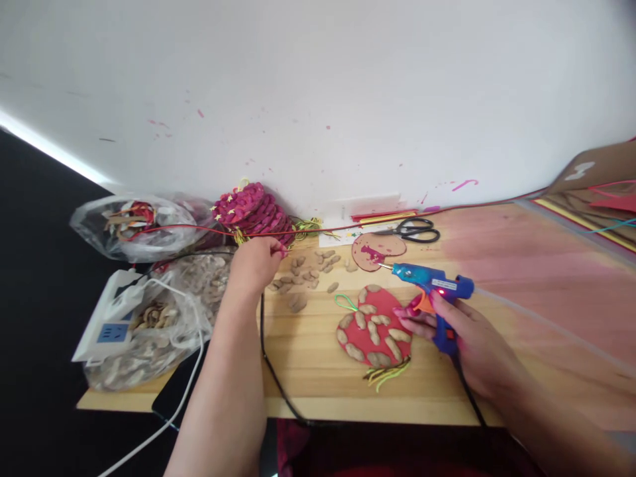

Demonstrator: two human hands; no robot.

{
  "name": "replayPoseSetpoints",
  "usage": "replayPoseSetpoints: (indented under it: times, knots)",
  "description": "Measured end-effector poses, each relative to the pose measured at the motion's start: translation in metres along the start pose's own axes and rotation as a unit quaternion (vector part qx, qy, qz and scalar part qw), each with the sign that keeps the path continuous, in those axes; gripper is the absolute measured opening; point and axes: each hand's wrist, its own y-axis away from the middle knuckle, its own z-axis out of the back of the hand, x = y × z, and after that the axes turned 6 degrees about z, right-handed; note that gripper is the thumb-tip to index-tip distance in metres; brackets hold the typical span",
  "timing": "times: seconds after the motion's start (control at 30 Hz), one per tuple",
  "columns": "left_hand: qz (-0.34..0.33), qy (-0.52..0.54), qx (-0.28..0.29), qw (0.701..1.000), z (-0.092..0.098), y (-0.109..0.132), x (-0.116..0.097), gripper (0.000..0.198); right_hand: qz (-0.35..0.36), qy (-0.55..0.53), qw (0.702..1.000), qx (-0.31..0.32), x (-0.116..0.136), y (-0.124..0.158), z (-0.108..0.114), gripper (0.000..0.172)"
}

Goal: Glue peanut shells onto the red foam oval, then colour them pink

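Note:
My right hand (460, 324) is wrapped round a blue glue gun (427, 277) with an orange trigger and a lit red switch. Its metal nozzle points left, over the edge of a brown cardboard cutout (395, 245) stained pink. Just left of my right fingertips lies a red heart-shaped card (385, 305) with several peanuts (372, 332) on it, a green loop (346, 303) at its top and a yellow-green tassel (385, 376) below. My left hand (258, 262) is pinched beside loose peanuts (311, 275); what its fingertips hold, if anything, I cannot make out.
Behind my left hand leans a stack of magenta-painted peanut pieces (256, 212). Plastic bags (134, 232) and a white power strip (112, 318) stand at the left. Black scissors (417, 230) lie near the wall. A black cord (271, 368) crosses the table (322, 397); a cardboard box (591, 172) is far right.

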Motion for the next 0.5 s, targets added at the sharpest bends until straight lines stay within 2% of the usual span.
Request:
replayPoseSetpoints:
  times: [0.1,0.17,0.3,0.4,0.5]
  knots:
    - [-0.012,-0.055,0.108,0.993,0.0046,0.0032,0.0059,0.025,0.003,0.004,1.000,0.003,-0.0024,-0.0011,0.0018,0.037]
    - [-0.024,-0.069,0.151,0.986,0.0046,0.0055,0.0031,0.032,0.001,0.005,1.000,0.003,-0.0032,-0.0017,0.0024,0.038]
    - [-0.022,-0.068,0.135,0.988,0.0015,0.0064,-0.0036,0.040,0.002,0.010,1.000,0.006,-0.0031,-0.0024,0.0013,0.037]
    - [-0.045,-0.054,0.111,0.991,-0.0011,0.0049,-0.0030,0.030,0.008,0.007,1.000,0.004,-0.0036,-0.0023,0.0005,0.035]
    - [-0.052,-0.088,0.127,0.987,-0.0011,0.0020,0.0007,0.027,0.015,0.001,1.000,0.006,-0.0051,-0.0018,0.0013,0.034]
